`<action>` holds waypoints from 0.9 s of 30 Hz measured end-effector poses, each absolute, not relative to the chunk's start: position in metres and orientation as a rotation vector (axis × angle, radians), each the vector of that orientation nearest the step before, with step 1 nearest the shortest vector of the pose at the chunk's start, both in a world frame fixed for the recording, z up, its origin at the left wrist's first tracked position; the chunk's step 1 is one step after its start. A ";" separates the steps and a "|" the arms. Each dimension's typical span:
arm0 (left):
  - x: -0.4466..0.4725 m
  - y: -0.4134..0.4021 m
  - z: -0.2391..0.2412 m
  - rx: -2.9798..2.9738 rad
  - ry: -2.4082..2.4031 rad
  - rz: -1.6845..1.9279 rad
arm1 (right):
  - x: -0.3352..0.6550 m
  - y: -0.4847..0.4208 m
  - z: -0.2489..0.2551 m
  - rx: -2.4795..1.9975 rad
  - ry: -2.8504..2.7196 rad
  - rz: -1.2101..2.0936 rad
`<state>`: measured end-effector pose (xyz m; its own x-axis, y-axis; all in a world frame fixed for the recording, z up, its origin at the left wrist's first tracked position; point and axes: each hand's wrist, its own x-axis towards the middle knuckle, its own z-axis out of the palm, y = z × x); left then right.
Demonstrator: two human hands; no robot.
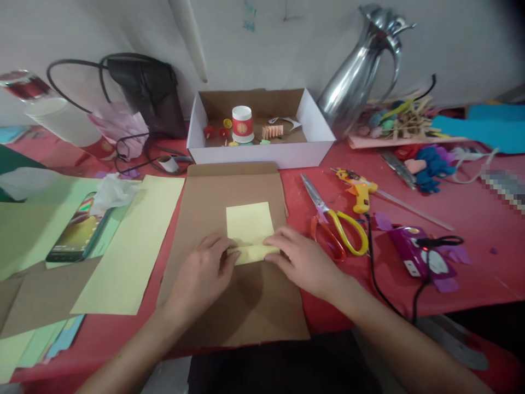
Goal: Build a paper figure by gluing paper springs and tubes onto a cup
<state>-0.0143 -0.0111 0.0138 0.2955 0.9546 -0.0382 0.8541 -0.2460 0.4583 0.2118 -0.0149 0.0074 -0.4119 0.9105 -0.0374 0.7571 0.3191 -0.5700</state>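
Note:
A small pale yellow paper [249, 223] lies on a brown cardboard sheet [235, 306] in front of me. Its near edge is folded up into a narrow strip. My left hand [203, 271] pinches the left end of that fold with its fingers pressed together. At the right end, my right hand [301, 260] presses the fold down, fingers curled over the paper's edge. Both hands rest on the cardboard.
Scissors [334, 221] with yellow and red handles and a yellow glue gun [360, 192] lie right of the cardboard. A white box [262, 148] with a paper cup stands behind. A phone [76, 230] and yellow sheets [131, 246] lie left. A steel jug [361, 71] stands at the back.

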 end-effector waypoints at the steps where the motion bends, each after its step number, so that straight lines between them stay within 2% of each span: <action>1: -0.014 -0.011 0.014 2.179 1.622 0.359 | 0.212 -0.014 0.008 -1.509 -2.310 0.748; 27: -0.015 0.017 0.011 2.198 1.542 0.391 | 0.205 0.019 0.009 -1.580 -2.310 0.744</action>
<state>-0.0149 0.0168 0.0108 0.3434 0.9391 -0.0135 0.8195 -0.2925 0.4928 0.2047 0.0187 0.0086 -0.3834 0.9199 -0.0822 0.7951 0.2835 -0.5361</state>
